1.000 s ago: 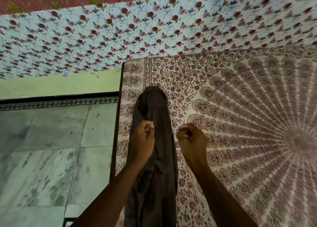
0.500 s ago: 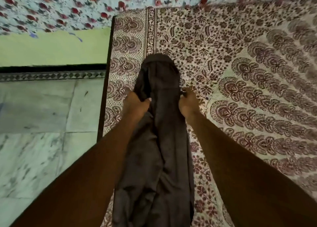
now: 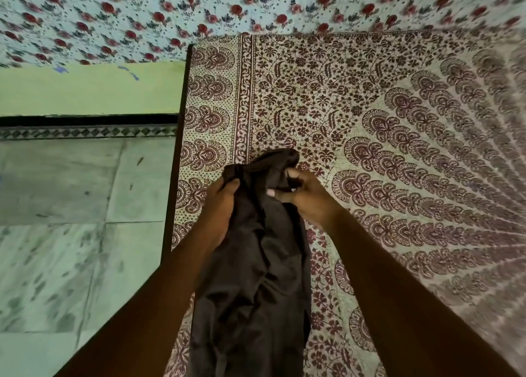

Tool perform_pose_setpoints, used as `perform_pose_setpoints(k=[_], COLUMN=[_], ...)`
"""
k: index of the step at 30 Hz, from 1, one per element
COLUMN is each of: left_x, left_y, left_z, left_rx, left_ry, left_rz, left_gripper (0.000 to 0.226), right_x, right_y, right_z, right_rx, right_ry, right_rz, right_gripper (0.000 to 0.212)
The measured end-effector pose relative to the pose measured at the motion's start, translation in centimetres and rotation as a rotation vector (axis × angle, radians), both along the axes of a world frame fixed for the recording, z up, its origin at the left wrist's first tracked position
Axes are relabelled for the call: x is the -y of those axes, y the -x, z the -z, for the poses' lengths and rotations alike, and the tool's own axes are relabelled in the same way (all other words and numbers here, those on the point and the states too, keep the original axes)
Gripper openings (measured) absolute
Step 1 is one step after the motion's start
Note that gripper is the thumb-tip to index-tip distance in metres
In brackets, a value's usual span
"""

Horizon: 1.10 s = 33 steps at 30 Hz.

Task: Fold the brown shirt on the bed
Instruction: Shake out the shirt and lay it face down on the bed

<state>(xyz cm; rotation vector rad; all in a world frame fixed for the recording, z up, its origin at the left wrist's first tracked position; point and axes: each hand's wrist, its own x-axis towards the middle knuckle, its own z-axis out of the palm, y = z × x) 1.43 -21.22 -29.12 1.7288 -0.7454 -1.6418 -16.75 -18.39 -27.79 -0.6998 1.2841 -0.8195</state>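
Observation:
The brown shirt (image 3: 253, 277) lies in a long, narrow, crumpled strip on the patterned bed sheet (image 3: 398, 148), near the bed's left edge. Its far end is bunched up between my hands. My left hand (image 3: 220, 205) grips the left side of that bunched end, fingers curled into the cloth. On the right side, my right hand (image 3: 306, 195) pinches the fabric between thumb and fingers. The shirt's near end runs out of view at the bottom.
The bed's dark left edge (image 3: 173, 177) drops to a pale marble floor (image 3: 65, 220). A red-flowered cloth (image 3: 199, 12) hangs along the far side above a green wall (image 3: 85, 89). The sheet stretches away to the right.
Both hands have pulled the shirt's far end toward me; that end, flat and stretched out before, is now bunched and lifted between my hands. The right hand went from a fist beside the shirt to pinching it.

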Motion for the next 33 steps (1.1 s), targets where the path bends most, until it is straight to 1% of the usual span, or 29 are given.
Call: perform_pose_setpoints(k=[1,3,5,6,8,10,11,14,15,16,17,18,20,21,23,24,25,27,30,31,33], left_x=[-0.7,-2.1,-3.3,-4.1,-5.6,-6.9,-7.7,-10.1,-10.8,-11.7,-12.8,-13.7,-15.1,-15.7,-16.5,-16.7,-16.9,-17.7,-19.1,-19.6,-21.0], left_y=[-0.2,-0.9,-1.5,-1.8,-2.0,-1.8,-1.7,-0.7,-0.2,0.4,1.2,2.1,3.4,4.0,5.3,5.9,6.4,7.7,9.8,10.5,11.9], left_z=[-1.5,-5.2,-8.8,-10.8,-15.2,-19.5,-21.6,-27.2,-28.6,-30.2,-31.8,-33.1,-35.0,-35.8,-37.0,-37.6,-38.2,-40.0,-42.8,-43.7,-45.5], left_rx=[0.047,0.160,0.189,0.190,0.167,0.166,0.182,0.153,0.128,0.107,0.110,0.121,0.138,0.143,0.184,0.232,0.283,0.345,0.440,0.499,0.628], left_ry=[0.045,0.157,0.271,0.320,0.407,0.490,0.522,0.549,0.559,0.583,0.614,0.649,0.703,0.723,0.771,0.803,0.824,0.881,0.996,1.031,1.097], left_rz=[0.027,0.087,0.178,0.238,0.330,0.369,0.374,0.320,0.291,0.281,0.289,0.307,0.352,0.374,0.432,0.460,0.479,0.486,0.408,0.369,0.298], left_gripper=[0.012,0.019,0.017,0.016,0.015,0.021,0.024,0.020,0.019,0.019,0.018,0.017,0.018,0.017,0.017,0.022,0.021,0.010,0.010,0.012,0.016], right_x=[-1.1,-3.5,-5.8,-7.1,-9.9,-12.6,-14.1,-18.2,-19.2,-20.3,-21.4,-22.2,-23.9,-24.8,-26.1,-26.6,-27.0,-27.9,-29.2,-29.8,-30.9], right_y=[0.1,0.4,0.7,0.7,0.8,1.1,1.3,1.6,1.6,1.7,1.8,2.0,2.5,3.0,4.7,5.9,7.1,10.0,14.5,16.3,19.9], right_z=[-1.2,-4.0,-7.2,-8.9,-12.6,-16.2,-18.0,-23.5,-24.7,-26.1,-27.5,-28.7,-30.9,-32.2,-34.2,-35.1,-35.9,-37.6,-40.4,-41.1,-42.7], right_rx=[0.016,0.036,0.044,0.064,0.171,0.333,0.415,0.597,0.635,0.671,0.698,0.717,0.711,0.706,0.639,0.579,0.513,0.334,-0.077,-0.236,-0.544], right_ry=[0.016,0.042,0.068,0.061,0.008,-0.046,-0.068,-0.095,-0.115,-0.127,-0.124,-0.097,-0.033,0.002,0.050,0.084,0.117,0.196,0.324,0.368,0.465], right_rz=[0.025,0.092,0.174,0.217,0.325,0.445,0.494,0.631,0.678,0.708,0.713,0.700,0.646,0.623,0.614,0.602,0.594,0.567,0.442,0.378,0.264], right_gripper=[0.018,0.015,0.007,0.008,0.017,0.021,0.028,0.048,0.050,0.047,0.043,0.044,0.059,0.061,0.052,0.049,0.049,0.043,0.024,0.023,0.031])
